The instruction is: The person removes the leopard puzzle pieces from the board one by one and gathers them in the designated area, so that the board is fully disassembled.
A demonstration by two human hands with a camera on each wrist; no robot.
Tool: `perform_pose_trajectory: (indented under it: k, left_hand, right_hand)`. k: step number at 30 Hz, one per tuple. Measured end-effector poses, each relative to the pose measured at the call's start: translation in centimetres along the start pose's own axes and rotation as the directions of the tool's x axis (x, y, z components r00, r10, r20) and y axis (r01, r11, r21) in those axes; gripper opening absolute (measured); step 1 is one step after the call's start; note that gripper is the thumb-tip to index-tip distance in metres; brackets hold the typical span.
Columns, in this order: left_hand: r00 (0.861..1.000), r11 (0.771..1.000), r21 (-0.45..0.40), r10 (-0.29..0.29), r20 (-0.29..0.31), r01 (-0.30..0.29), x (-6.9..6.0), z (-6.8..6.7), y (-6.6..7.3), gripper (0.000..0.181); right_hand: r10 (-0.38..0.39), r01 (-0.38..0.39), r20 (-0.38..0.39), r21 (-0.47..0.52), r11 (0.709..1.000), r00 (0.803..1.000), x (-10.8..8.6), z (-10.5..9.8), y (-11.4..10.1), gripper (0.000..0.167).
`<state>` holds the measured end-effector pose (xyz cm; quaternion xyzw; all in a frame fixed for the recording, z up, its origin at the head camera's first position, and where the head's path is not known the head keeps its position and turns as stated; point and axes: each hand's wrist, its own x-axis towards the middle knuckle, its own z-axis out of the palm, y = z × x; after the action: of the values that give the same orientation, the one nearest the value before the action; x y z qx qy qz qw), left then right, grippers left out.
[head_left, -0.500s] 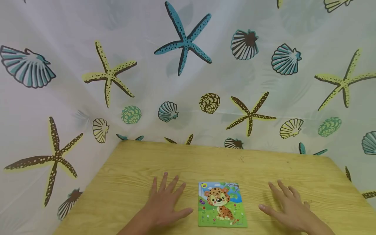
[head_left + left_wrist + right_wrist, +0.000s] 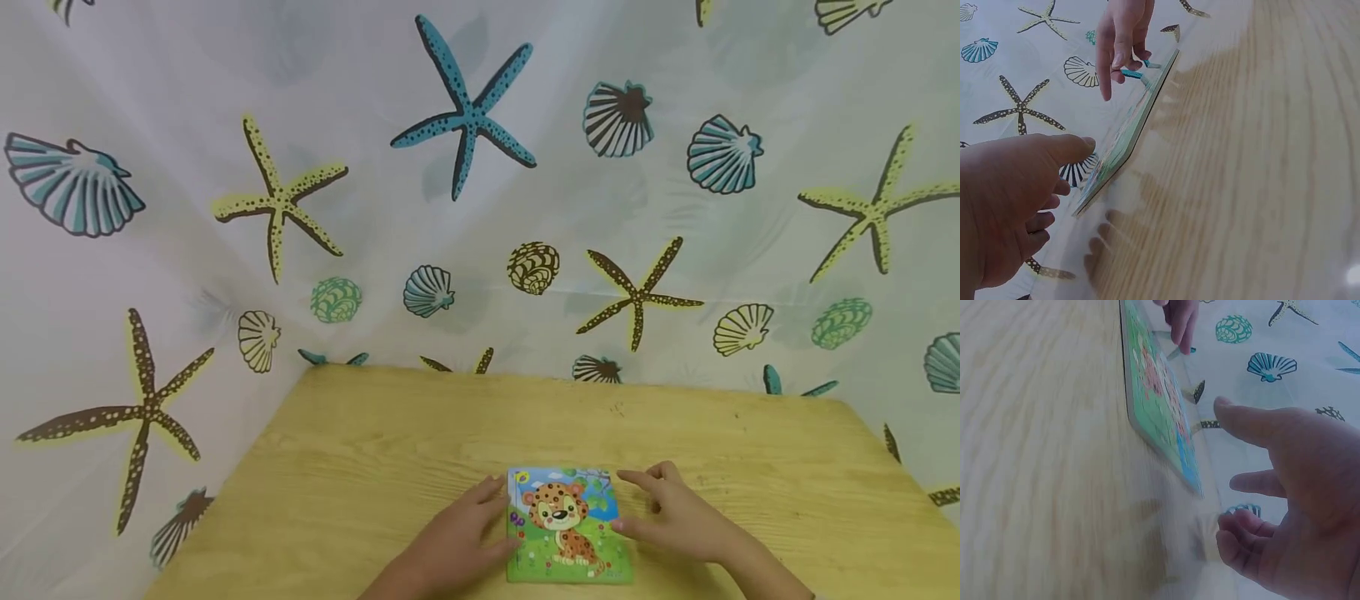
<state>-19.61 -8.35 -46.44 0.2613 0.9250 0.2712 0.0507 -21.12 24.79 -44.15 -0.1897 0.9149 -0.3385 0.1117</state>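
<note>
A square picture board (image 2: 570, 529) with a spotted cub on a green and blue ground lies flat on the wooden table. The left hand (image 2: 465, 537) is at its left edge, fingers relaxed, thumb near the lower left side. At the right edge is the right hand (image 2: 667, 517), its thumb by the board's side and its index finger reaching toward the top right corner. In the left wrist view a gap shows between the left hand (image 2: 1016, 200) and the board (image 2: 1129, 131). The right wrist view has the right hand (image 2: 1297, 487) apart from the board (image 2: 1157, 394), some fingers bent.
The light wooden tabletop (image 2: 420, 417) spreads around the board. Behind it and at both sides hangs a white cloth (image 2: 360, 233) printed with starfish and shells.
Both hands have moved inward to the two sides of the board, and their spread fingers have drawn closer together. The board lies where it was.
</note>
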Motion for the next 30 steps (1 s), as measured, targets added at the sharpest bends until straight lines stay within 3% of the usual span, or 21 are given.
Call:
perform_pose_trajectory:
  k: [6, 13, 20, 25, 30]
  left_hand:
    - [0.996, 0.996, -0.046, 0.079, -0.027, -0.081, 1.0, 1.0, 1.1, 0.056]
    - [0.995, 0.991, -0.12, 0.047, -0.092, -0.058, 1.7, 2.8, -0.1, 0.063]
    - [0.991, 0.984, -0.153, 0.074, -0.113, -0.091, 1.9, 3.0, -0.7, 0.061]
    - [0.996, 0.985, -0.166, 0.041, -0.085, -0.055, 1.4, 3.1, -1.0, 0.061]
    - [0.998, 0.976, -0.213, 0.023, -0.063, -0.037, 1.0, 3.0, -0.9, 0.06]
  right_hand:
    - [-0.075, 0.074, 0.038, 0.031, 0.997, 0.996, 1.4, 1.1, -0.7, 0.07]
    - [-0.139, 0.138, 0.02, 0.046, 0.989, 0.99, 4.8, 3.0, -1.6, 0.057]
    - [-0.156, 0.153, 0.041, 0.073, 0.986, 0.987, 7.4, 4.2, -3.1, 0.041]
    - [-0.166, 0.159, 0.084, 0.078, 0.984, 0.983, 8.5, 5.2, -3.9, 0.04]
    - [-0.116, 0.112, 0.092, 0.044, 0.993, 0.989, 8.6, 5.8, -4.0, 0.044]
